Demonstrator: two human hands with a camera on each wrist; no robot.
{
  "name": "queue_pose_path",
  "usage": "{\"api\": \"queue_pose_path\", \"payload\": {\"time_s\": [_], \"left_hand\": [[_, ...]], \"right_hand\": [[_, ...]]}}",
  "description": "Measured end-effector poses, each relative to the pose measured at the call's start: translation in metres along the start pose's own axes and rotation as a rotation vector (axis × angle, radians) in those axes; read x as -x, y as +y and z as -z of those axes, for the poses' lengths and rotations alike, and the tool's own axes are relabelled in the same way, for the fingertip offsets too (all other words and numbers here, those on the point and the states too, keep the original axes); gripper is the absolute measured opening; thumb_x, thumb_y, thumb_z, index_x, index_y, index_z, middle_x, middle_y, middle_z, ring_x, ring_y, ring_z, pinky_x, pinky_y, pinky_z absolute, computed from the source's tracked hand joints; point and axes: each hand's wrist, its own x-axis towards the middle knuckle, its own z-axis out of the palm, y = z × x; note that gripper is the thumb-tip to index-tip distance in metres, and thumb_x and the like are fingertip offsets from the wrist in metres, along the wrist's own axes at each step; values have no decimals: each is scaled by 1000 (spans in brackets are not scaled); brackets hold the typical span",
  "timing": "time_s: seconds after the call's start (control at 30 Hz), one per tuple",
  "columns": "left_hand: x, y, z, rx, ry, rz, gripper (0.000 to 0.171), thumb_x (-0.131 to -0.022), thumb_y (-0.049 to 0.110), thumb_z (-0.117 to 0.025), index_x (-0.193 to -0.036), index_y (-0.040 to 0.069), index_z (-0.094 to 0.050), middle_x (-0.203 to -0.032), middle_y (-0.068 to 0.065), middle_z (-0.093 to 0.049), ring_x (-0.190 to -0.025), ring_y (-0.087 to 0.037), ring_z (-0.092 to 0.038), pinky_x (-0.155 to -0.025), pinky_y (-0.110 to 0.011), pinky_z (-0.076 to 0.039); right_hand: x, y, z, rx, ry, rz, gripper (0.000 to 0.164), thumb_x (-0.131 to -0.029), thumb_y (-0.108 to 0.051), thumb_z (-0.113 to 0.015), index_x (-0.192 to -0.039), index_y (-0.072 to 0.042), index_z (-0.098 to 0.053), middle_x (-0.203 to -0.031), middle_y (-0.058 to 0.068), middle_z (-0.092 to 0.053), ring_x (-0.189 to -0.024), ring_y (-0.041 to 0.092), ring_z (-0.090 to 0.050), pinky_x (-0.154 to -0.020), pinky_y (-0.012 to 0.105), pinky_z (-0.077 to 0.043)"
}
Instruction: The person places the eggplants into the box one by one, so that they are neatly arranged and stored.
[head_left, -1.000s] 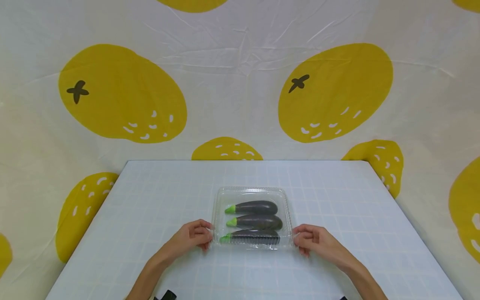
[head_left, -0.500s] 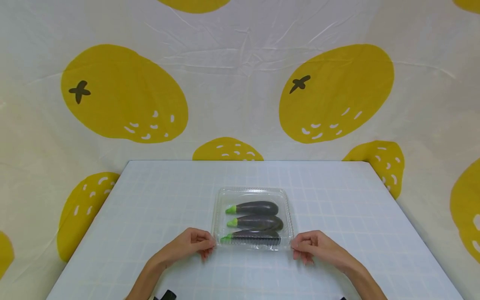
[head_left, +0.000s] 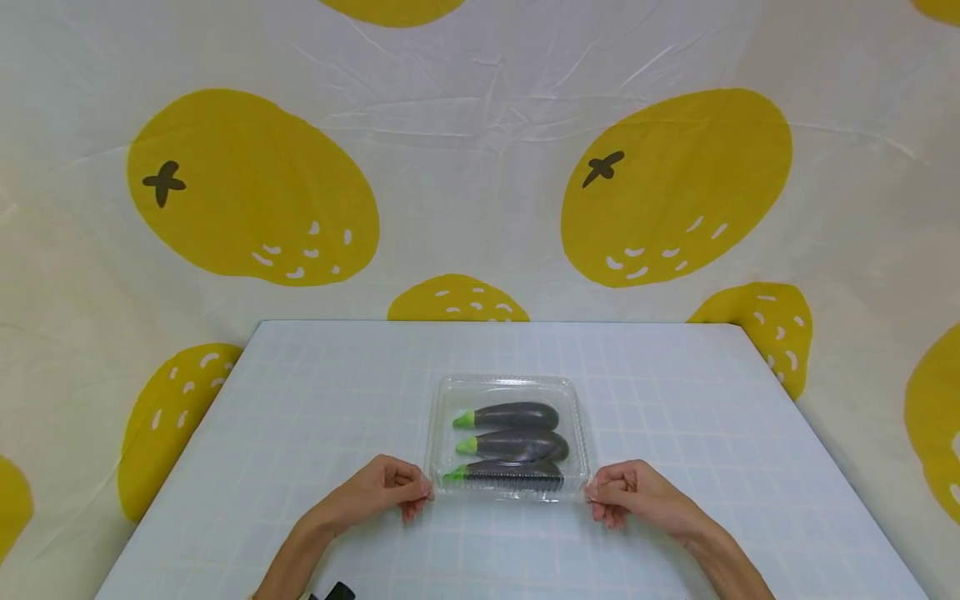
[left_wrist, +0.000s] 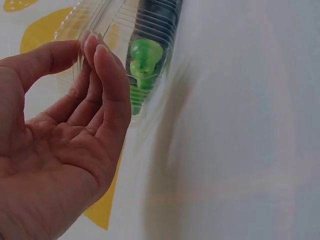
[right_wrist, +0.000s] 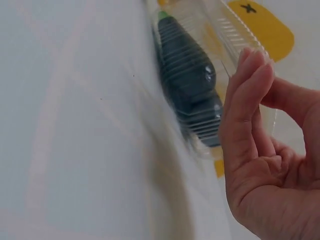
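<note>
A clear plastic clamshell container (head_left: 510,382) lies on the table with its lid down over three eggplants. The far eggplant (head_left: 519,415), the middle eggplant (head_left: 522,446) and the near eggplant (head_left: 517,473) lie side by side, green stems to the left. At the near left corner, my left hand (head_left: 386,487) pinches the rim between thumb and fingertips. My right hand (head_left: 637,493) pinches the near right corner likewise. The left wrist view has the left hand (left_wrist: 75,125) beside a green stem (left_wrist: 145,57); the right wrist view has the right hand (right_wrist: 260,135) by the ribbed container side (right_wrist: 192,107).
A pale table (head_left: 337,375) with a faint grid pattern carries the container near its middle. Behind it hangs a white cloth (head_left: 480,192) printed with big yellow fruit. A black object (head_left: 339,591) shows by the left forearm at the bottom edge.
Both hands have slid towards the person along the container's sides to its near corners, fingertips now pinching there. The container stays in place; the whole view shifts slightly.
</note>
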Motion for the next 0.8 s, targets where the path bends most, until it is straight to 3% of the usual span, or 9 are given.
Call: {"api": "queue_pose_path", "payload": {"time_s": [0.3, 0.47, 0.63, 0.8], "left_hand": [[0, -2, 2, 8, -19, 6, 31, -105, 19, -61, -104, -11, -71, -87, -11, -67, -74, -11, -62, -71, -25, -57], [1, 0, 4, -43, -18, -8, 29, -106, 20, -60, -106, -8, -70, -88, -17, -66, -76, -15, -62, -71, -29, -58], [3, 4, 7, -102, 28, -2, 27, -105, 22, -62, -108, -4, -70, -91, -23, -67, -77, -21, -65, -70, -33, -59], [5, 5, 12, -180, 102, 9, 27, -105, 25, -62, -108, 0, -70, -92, -19, -67, -78, -25, -66, -69, -33, -60]], "right_hand": [[-1, 2, -1, -26, 5, -26, 34, -105, -15, -59, -103, 18, -64, -83, 3, -72, -67, 8, -63, -58, 19, -52], [1, 0, 0, 34, 42, -20, 32, -105, -18, -60, -106, 13, -66, -87, 7, -71, -69, 9, -64, -58, 22, -55], [4, -1, 4, 82, 69, -22, 29, -106, -19, -59, -109, 9, -67, -89, 11, -70, -71, 10, -64, -59, 27, -57], [6, -1, 8, 102, 126, -24, 29, -106, -21, -59, -111, 7, -64, -89, 12, -68, -71, 12, -64, -59, 29, -58]]}}
